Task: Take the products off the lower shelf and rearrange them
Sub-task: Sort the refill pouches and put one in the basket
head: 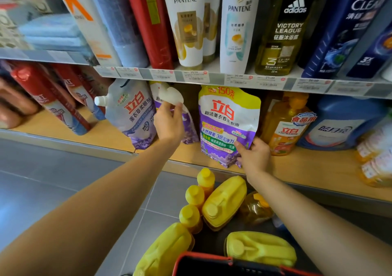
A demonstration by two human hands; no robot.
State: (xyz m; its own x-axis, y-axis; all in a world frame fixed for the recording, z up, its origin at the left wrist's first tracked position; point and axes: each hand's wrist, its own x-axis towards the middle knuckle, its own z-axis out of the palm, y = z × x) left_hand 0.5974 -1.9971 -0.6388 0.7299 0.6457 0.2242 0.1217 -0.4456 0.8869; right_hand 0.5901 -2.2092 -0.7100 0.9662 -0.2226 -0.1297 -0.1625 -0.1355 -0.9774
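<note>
Removal step, seemingly: left hand (169,125) pinches the top of the middle pouch (170,95), right hand (255,158) grips a corner of the purple pouch (228,123); next, lift both off the lower shelf (307,166).

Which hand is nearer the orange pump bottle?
Right. The right hand pinches the purple pouch at its corner beside the orange bottle; the left hand holds the middle pouch, farther left.

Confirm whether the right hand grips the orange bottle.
No, the right hand pinches a lower corner of the purple pouch, not the orange bottle.
</note>
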